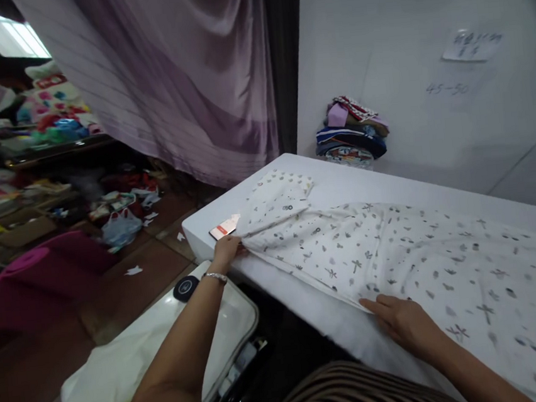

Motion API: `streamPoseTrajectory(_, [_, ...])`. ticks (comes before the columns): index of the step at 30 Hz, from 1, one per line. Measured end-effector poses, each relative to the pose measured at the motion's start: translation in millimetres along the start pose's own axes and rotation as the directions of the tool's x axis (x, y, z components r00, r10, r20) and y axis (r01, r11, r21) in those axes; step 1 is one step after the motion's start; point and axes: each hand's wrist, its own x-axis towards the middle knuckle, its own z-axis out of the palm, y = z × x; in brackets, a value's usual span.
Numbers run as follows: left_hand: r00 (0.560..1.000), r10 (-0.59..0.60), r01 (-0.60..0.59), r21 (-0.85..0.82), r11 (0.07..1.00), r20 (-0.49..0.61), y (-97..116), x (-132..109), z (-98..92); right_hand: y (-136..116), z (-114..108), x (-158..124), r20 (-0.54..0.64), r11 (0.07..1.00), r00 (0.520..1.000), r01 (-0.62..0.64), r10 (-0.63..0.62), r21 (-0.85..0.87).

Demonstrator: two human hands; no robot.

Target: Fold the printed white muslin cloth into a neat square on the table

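A white cloth printed with small palm trees and other grey-green motifs (349,256) lies along the white table, rumpled in places and with its far left end folded over. My left hand (228,250), a bracelet at its wrist, pinches the cloth's near left corner at the table edge. Further right, my right hand (400,321) grips the near edge of the same cloth between thumb and fingers. Just beyond my left hand, a phone (223,228) with a lit screen lies on the table, a small pale piece at its corner.
A pile of folded fabrics (351,131) sits by the wall at the table's back. Below my left arm is a white surface with a round black object (186,288). A purple curtain (218,73) hangs behind. Magenta rolls (42,273), bags and scraps occupy the floor at left.
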Motion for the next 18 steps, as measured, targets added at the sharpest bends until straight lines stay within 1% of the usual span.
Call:
streamPoseTrajectory(2, [1.000, -0.011, 0.011, 0.059, 0.998, 0.009, -11, -1, -2.3, 0, 1, 0, 0.041, 1.000, 0.999, 0.027, -0.026, -0.006])
streamPoseTrajectory(3, [1.000, -0.011, 0.010, 0.082, 0.997, 0.002, -12, -2, -2.9, 0, 1, 0, 0.053, 0.999, 0.998, 0.034, -0.033, -0.009])
streamPoseTrajectory(4, [1.000, 0.018, -0.016, 0.115, 0.993, -0.016, -13, -4, -3.1, 0, 1, 1, 0.059, 0.999, 0.998, 0.038, -0.037, -0.012])
streamPoseTrajectory(5, [0.995, 0.091, -0.082, 0.171, 0.982, -0.042, -12, -8, -2.7, -1, 0, 1, 0.060, 0.999, 0.997, 0.040, -0.039, -0.015])
streamPoseTrajectory(6, [0.977, 0.207, -0.187, 0.254, 0.949, -0.055, -12, -13, -1.6, -2, 0, 1, 0.059, 0.999, 0.997, 0.041, -0.040, -0.018])
streamPoseTrajectory(7, [0.936, 0.352, -0.321, 0.351, 0.879, -0.025, -12, -20, 0.7, -2, 1, 1, 0.057, 0.999, 0.997, 0.044, -0.042, -0.021])
streamPoseTrajectory(8, [0.867, 0.494, -0.469, 0.441, 0.765, 0.064, -13, -29, 4.2, -3, 1, 1, 0.054, 0.999, 0.998, 0.045, -0.043, -0.027])
streamPoseTrajectory(9, [0.773, 0.601, -0.612, 0.496, 0.617, 0.206, -14, -38, 8.9, -3, 2, 0, 0.053, 0.998, 0.998, 0.049, -0.047, -0.035])
streamPoseTrajectory(10, [0.662, 0.648, -0.735, 0.496, 0.462, 0.377, -15, -47, 14.7, -3, 4, 0, 0.050, 0.997, 0.997, 0.054, -0.051, -0.046])
streamPoseTrajectory(11, [0.549, 0.639, -0.829, 0.446, 0.336, 0.539, -17, -54, 21.4, -2, 6, -1, 0.045, 0.996, 0.997, 0.062, -0.059, -0.057])
streamPoseTrajectory(12, [0.436, 0.602, -0.897, 0.375, 0.233, 0.669, -19, -60, 28.4, -1, 9, -1, 0.028, 0.995, 0.997, 0.074, -0.072, -0.067])
streamPoseTrajectory(13, [0.340, 0.558, -0.939, 0.309, 0.152, 0.757, -20, -63, 35.3, 1, 12, -2, 0.005, 0.993, 0.996, 0.089, -0.089, -0.075])
streamPoseTrajectory(14, [0.274, 0.522, -0.960, 0.266, 0.092, 0.808, -20, -64, 41.6, 3, 16, -3, -0.022, 0.991, 0.994, 0.105, -0.107, -0.082])
streamPoseTrajectory(15, [0.235, 0.495, -0.968, 0.245, 0.046, 0.837, -19, -63, 46.9, 4, 18, -3, -0.050, 0.988, 0.991, 0.122, -0.127, -0.090])
streamPoseTrajectory(16, [0.219, 0.478, -0.970, 0.245, 0.009, 0.850, -17, -61, 50.7, 6, 20, -4, -0.078, 0.985, 0.986, 0.140, -0.148, -0.103])
streamPoseTrajectory(18, [0.216, 0.462, -0.960, 0.273, -0.058, 0.860, -10, -55, 52.9, 7, 22, -4, -0.118, 0.977, 0.976, 0.168, -0.183, -0.128])
